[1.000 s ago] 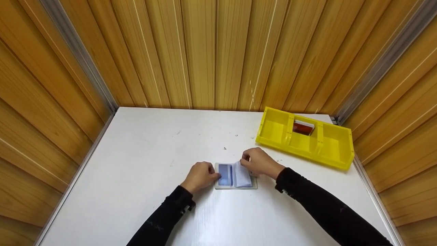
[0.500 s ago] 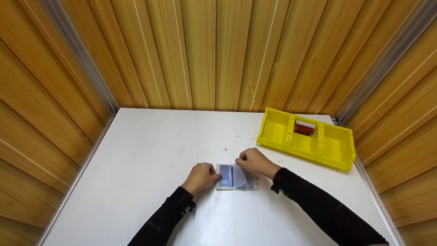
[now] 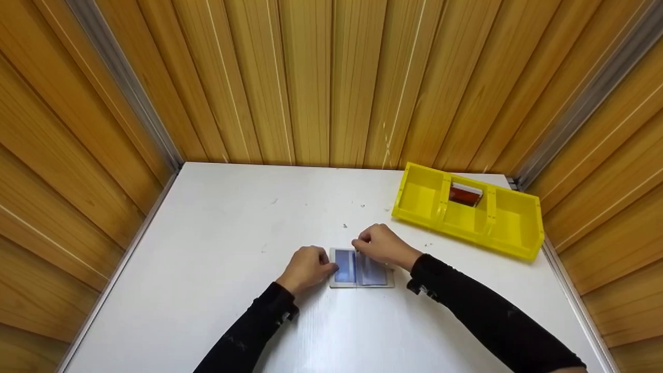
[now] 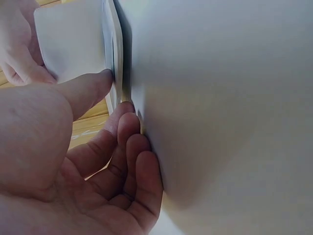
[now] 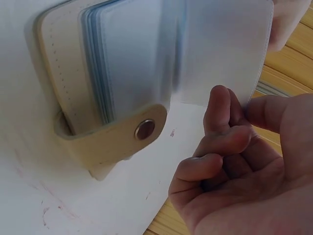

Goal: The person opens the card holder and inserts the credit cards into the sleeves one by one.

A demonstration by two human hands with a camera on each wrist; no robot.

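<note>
An open card holder lies on the white table in the head view. It has a cream stitched cover, a stack of clear bluish sleeves and a strap with a metal snap. My left hand pinches the holder's left edge, thumb on top and fingertips down at the table. Between thumb and forefinger of my right hand is the corner of one clear sleeve page, lifted up from the stack. Whether the sleeves contain anything cannot be made out.
At the back right stands a yellow tray with three compartments. Its middle one holds a red item with a white edge. Wood-patterned walls close in the table's back and sides. Small dark marks dot the tabletop.
My right hand has moved a little to the left, carrying the sleeve page up and over toward the holder's fold. My left hand has kept its grip on the left edge.
</note>
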